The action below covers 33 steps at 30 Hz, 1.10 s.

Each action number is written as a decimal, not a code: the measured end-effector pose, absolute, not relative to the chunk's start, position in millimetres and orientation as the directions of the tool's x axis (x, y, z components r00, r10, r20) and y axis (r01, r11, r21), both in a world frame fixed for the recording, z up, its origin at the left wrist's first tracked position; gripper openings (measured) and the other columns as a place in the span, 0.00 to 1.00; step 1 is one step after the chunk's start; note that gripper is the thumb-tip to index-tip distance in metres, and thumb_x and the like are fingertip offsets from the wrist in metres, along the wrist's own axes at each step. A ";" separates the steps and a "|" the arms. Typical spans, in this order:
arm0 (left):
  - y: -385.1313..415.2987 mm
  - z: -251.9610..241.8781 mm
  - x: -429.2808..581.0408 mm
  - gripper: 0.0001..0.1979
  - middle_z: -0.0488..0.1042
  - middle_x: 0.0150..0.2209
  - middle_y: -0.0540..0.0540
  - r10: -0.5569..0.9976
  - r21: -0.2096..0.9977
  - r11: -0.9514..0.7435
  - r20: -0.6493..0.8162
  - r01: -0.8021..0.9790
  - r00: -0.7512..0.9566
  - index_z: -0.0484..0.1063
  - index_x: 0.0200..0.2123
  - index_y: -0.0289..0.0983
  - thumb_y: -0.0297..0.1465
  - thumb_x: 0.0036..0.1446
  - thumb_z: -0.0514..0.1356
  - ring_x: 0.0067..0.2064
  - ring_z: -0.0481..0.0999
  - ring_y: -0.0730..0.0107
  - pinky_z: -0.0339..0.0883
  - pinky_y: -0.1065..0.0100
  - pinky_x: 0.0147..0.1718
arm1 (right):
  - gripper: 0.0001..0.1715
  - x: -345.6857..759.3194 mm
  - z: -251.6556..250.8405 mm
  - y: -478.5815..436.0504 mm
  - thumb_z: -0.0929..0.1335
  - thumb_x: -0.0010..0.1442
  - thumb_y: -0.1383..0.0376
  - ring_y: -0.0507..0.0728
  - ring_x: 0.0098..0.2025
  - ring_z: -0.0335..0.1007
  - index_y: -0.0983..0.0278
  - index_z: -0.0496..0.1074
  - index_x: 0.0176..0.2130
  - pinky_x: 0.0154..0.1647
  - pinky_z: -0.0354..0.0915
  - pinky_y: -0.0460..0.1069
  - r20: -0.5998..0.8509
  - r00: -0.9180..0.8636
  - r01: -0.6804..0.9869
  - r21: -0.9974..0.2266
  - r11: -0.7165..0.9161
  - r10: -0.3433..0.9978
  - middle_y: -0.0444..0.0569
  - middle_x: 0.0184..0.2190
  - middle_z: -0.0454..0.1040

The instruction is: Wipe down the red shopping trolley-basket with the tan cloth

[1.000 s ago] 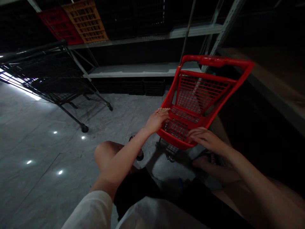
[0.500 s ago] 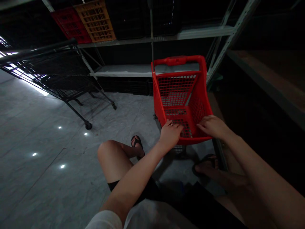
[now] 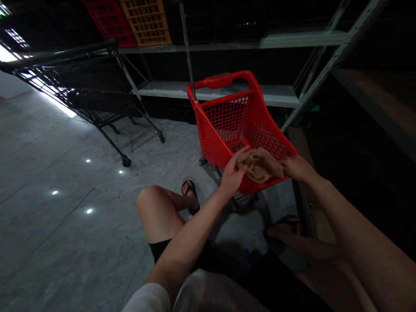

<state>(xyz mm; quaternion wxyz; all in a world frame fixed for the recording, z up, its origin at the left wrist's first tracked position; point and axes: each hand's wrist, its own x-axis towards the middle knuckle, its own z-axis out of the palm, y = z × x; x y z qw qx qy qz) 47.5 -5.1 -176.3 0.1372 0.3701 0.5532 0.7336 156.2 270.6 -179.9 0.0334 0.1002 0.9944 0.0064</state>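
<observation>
A crumpled brown cloth (image 3: 260, 164) is stretched between my two hands, over the near rim of a red plastic shopping cart (image 3: 212, 145). My left hand (image 3: 233, 172) pinches the cloth's left side, thumb and fingers closed on it. At the other end, my right hand (image 3: 298, 168) grips the cloth's right edge beside the cart's right rim. The cart has grid-patterned walls, a handle on its far side and small wheels. Part of its floor is hidden behind the cloth.
A dark wire cart (image 3: 91, 95) on wheels stands at left. Behind is a metal shelf rack (image 3: 305, 40) with a red crate (image 3: 112, 21) and a yellow crate (image 3: 146, 21). A thin pole (image 3: 186, 43) rises from the red cart's corner. A ledge (image 3: 367, 104) lies at right.
The brown cloth is now in both hands; earlier both were reaching into the red cart with no cloth visible. The cart now appears turned, its handle further left.
</observation>
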 end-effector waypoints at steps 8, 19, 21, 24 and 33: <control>-35.5 -182.8 -86.1 0.25 0.68 0.73 0.43 -0.059 0.910 -0.278 0.304 0.308 -0.951 0.66 0.68 0.42 0.28 0.70 0.57 0.73 0.68 0.62 0.61 0.55 0.74 | 0.32 116.6 -159.9 157.4 0.58 0.75 0.50 0.64 0.65 0.76 0.59 0.73 0.67 0.64 0.72 0.57 -0.134 -0.974 0.224 -0.496 0.839 0.181 0.53 0.63 0.78; -28.7 -197.7 -108.2 0.24 0.75 0.67 0.40 0.641 0.490 -0.052 0.685 0.870 -0.347 0.73 0.64 0.39 0.23 0.71 0.48 0.76 0.64 0.63 0.59 0.48 0.76 | 0.31 110.7 -193.3 119.4 0.56 0.75 0.56 0.67 0.53 0.84 0.61 0.70 0.68 0.55 0.78 0.59 0.012 -0.958 0.247 -0.477 0.843 0.287 0.57 0.53 0.84; -34.1 -198.2 -94.9 0.21 0.77 0.65 0.43 0.737 0.500 -0.103 0.619 0.860 -0.272 0.75 0.62 0.43 0.26 0.74 0.50 0.74 0.67 0.64 0.61 0.51 0.75 | 0.31 116.4 -197.6 132.5 0.56 0.75 0.54 0.66 0.56 0.83 0.57 0.70 0.68 0.56 0.78 0.59 0.029 -0.962 0.218 -0.512 0.831 0.270 0.55 0.56 0.83; -42.9 -180.4 -108.8 0.18 0.78 0.64 0.49 0.838 0.523 -0.118 0.509 0.844 -0.199 0.79 0.58 0.48 0.28 0.72 0.55 0.73 0.69 0.65 0.60 0.53 0.76 | 0.31 125.7 -199.7 150.8 0.58 0.74 0.52 0.64 0.60 0.80 0.54 0.72 0.67 0.59 0.78 0.58 0.056 -0.967 0.176 -0.559 0.810 0.249 0.51 0.59 0.81; -79.7 -132.8 -218.6 0.14 0.82 0.57 0.42 0.414 0.491 0.203 0.741 0.847 -0.528 0.78 0.53 0.41 0.39 0.71 0.59 0.64 0.79 0.59 0.69 0.54 0.69 | 0.33 146.1 -208.3 186.1 0.61 0.69 0.47 0.67 0.58 0.81 0.55 0.76 0.64 0.61 0.76 0.65 0.038 -0.962 0.202 -0.568 0.798 0.270 0.51 0.56 0.82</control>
